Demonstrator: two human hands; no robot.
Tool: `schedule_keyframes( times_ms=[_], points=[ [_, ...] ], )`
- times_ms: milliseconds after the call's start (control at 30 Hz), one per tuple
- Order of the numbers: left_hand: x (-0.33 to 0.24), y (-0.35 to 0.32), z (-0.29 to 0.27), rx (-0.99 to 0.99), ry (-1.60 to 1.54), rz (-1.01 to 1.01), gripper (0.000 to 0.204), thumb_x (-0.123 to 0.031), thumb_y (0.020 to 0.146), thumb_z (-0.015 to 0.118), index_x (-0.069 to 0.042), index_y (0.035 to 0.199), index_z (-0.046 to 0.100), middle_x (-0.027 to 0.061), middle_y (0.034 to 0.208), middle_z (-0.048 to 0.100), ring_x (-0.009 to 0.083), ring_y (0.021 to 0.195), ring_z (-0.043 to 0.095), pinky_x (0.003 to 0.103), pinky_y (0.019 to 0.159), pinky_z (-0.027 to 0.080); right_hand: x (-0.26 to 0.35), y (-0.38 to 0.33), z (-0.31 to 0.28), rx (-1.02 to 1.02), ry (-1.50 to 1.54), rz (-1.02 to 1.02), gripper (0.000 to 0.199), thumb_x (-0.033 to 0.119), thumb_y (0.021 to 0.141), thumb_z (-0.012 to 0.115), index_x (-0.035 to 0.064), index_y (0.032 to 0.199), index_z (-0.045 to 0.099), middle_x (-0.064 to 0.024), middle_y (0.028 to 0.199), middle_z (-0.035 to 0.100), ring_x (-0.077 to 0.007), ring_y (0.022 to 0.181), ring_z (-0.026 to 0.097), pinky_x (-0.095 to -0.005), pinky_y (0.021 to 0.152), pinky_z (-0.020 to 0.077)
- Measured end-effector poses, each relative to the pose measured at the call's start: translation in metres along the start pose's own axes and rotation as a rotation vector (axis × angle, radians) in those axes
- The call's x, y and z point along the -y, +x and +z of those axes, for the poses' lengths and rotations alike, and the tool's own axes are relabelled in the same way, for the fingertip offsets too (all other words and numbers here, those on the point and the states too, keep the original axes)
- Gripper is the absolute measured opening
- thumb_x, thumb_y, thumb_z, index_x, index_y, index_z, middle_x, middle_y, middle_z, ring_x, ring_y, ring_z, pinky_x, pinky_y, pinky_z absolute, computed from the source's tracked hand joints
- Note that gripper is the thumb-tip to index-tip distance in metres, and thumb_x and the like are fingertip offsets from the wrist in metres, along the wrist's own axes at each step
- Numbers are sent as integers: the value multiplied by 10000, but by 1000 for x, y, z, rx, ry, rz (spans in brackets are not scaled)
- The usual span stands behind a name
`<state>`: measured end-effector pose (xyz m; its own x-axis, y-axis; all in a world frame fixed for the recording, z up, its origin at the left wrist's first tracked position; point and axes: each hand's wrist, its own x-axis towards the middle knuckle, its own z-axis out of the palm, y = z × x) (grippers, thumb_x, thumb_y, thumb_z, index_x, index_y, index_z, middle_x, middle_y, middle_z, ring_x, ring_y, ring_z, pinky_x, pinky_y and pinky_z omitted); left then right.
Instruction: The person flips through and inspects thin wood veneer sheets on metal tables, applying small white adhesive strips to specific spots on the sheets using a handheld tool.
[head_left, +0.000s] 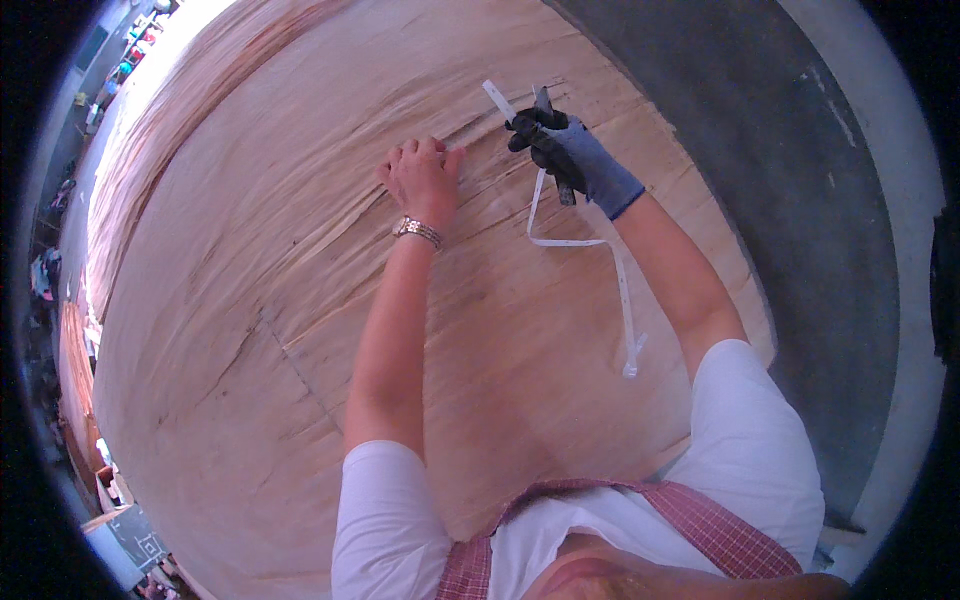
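Bare and wearing a metal-band watch [416,231], my left hand [420,183] rests on a broad sheet of wood veneer [480,330]. Its fingers are bent but apart, with the thumb spread toward the right, and nothing shows in them. To its right, my right hand [565,150] wears a grey-blue glove with black fingers and is closed. It grips a dark, narrow, stick-like tool [568,192] whose exact kind I cannot make out. A white strip of dotted tape [623,290] also passes through this hand; its short end sticks out past the fingers, while the long end trails over the veneer toward me.
Long splits and ridges [330,225] run across the veneer, and a short dark seam [290,355] lies at its left. A grey floor [830,300] borders the right edge. Another stack of wood sheets [150,150] stands at the far left.
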<state>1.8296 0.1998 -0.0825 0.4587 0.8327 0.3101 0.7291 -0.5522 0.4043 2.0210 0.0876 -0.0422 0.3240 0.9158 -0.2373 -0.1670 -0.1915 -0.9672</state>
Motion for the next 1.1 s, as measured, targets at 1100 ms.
schedule_keyframes(
  times_ms=[1100],
  points=[
    [22,-20,16,-30,5,301,402,-229,909,563,-109,1293,556,102,1382,529,303,1320,441,493,1122,247,1,28,11,126,-163,-131,289,350,937,624,89,1061,634,-29,882,732,-57,538,515,-207,469,396]
  ],
)
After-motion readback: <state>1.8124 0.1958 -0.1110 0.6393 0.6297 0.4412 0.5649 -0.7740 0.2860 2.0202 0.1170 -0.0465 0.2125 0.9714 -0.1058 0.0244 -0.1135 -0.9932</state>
